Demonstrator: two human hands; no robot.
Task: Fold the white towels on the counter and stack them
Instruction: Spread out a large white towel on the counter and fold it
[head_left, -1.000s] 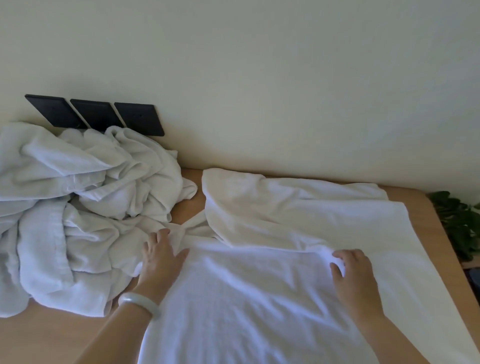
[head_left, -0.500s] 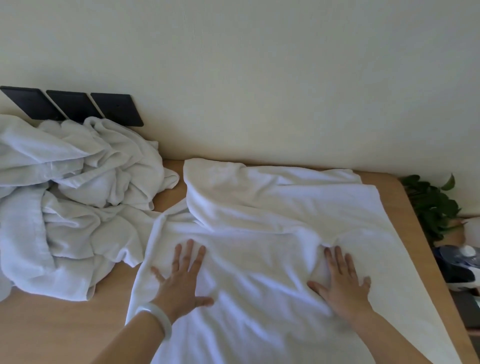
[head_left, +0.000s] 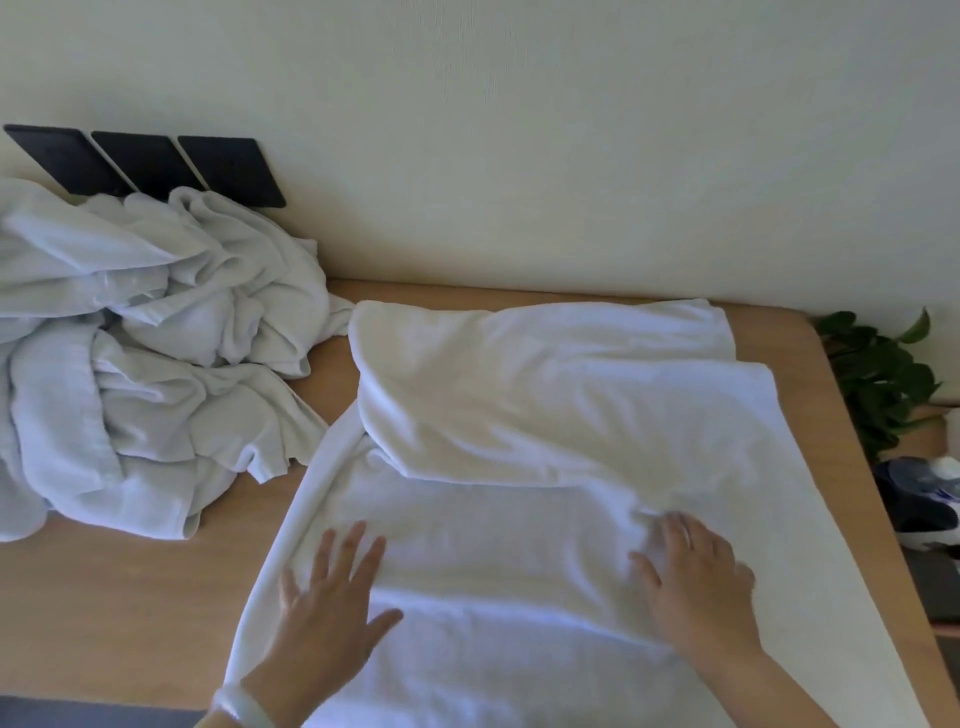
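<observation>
White towel (head_left: 498, 545), spread flat on the right half of the wooden counter (head_left: 119, 613), with its near edge running out of the bottom of the view. Its far portion is turned back toward the viewer as a folded-over layer (head_left: 550, 400), creased and uneven, whose free edge lies across the middle of the towel. The towel's left border is rolled into a thick rim that curves from the fold down toward the near edge.

Left hand (head_left: 327, 608): palm down on the towel just inside the rolled border, fingers straight and spread, thumb out to the side. A pale bracelet (head_left: 241, 704) circles the wrist.

Right hand (head_left: 696, 587): palm down on the towel's right side, just below the edge of the folded-over layer, fingers extended and lying flat (the fingertips are blurred, so their exact contact with the fold cannot be told). Neither hand grips any cloth.

Heap of towels (head_left: 156, 353): crumpled and unfolded, on the left of the counter, close beside the spread towel.

Behind the heap, three black panels (head_left: 145, 161) are fixed to the cream wall (head_left: 571, 156). Beyond the counter's right end stands a green plant (head_left: 878, 374), with a dark blue and white object (head_left: 919, 499) below it.
</observation>
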